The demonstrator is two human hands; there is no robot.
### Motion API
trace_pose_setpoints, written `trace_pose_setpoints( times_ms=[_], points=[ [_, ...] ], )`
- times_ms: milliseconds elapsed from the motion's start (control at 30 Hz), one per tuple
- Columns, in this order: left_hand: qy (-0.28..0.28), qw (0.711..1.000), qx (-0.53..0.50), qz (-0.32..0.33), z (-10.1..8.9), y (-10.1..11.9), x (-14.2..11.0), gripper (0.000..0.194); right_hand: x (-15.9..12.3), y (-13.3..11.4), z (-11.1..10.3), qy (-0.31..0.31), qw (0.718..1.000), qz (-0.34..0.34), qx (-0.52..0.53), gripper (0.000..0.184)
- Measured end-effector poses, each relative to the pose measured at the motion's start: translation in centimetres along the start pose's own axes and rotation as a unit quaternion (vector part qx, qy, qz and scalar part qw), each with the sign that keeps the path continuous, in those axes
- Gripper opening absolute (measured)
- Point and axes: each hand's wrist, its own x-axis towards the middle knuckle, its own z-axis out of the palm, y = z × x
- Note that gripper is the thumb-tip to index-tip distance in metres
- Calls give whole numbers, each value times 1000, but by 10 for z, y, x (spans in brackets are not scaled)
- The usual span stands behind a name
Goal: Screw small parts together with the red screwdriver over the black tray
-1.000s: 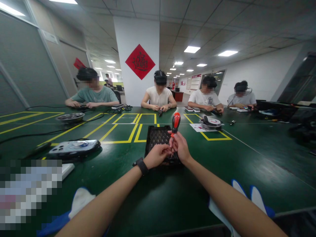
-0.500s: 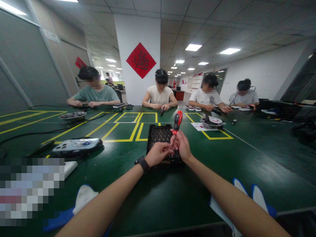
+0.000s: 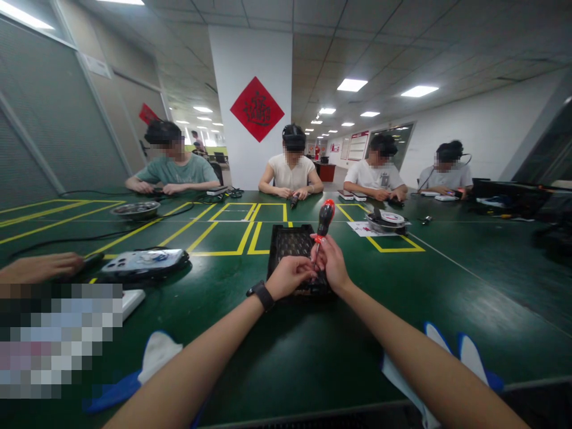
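My right hand (image 3: 333, 262) is closed on the shaft of a screwdriver (image 3: 326, 217) with a red and black handle, which stands nearly upright, tip down. My left hand (image 3: 292, 275), with a dark watch on its wrist, pinches close to the screwdriver's tip; what its fingers hold is too small to make out. Beneath both hands lies a black plastic tray-like part (image 3: 290, 239) with a patterned inside, flat on the green table. Its near right portion is partly covered by my hands.
White and blue gloves (image 3: 158, 357) lie beside both forearms. To the left are a silver-and-black device (image 3: 145, 262) and another person's hand (image 3: 49, 266). Metal bowls (image 3: 136, 210) stand farther back. Several people sit across the table (image 3: 250, 333), which has yellow tape lines.
Another person's hand has come into view at the left edge. The screwdriver handle leans slightly more to the right. My hands keep nearly the same place over the black part.
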Motion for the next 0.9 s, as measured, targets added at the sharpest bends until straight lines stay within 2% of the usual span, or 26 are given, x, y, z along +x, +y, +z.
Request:
trace_pose_setpoints(
  times_ms=[100,267,533,600,767,900],
  points=[
    [-9,1000,-18,-2,1,1,0,21,0,-2,0,7,1000,-4,-13,31],
    [51,998,45,-10,1,0,1,23,0,-2,2,27,999,-17,-32,29],
    [-13,1000,-20,-2,1,5,0,17,-1,-3,1,16,1000,6,-11,35],
    [-11,1000,-22,-4,2,4,0,18,-1,-3,1,19,1000,5,-14,34],
    [37,999,28,-11,1,-1,2,22,-1,-4,3,43,999,-22,-25,26],
    [13,1000,9,-2,1,0,0,16,-2,-4,3,33,999,-11,-18,28]
  ],
)
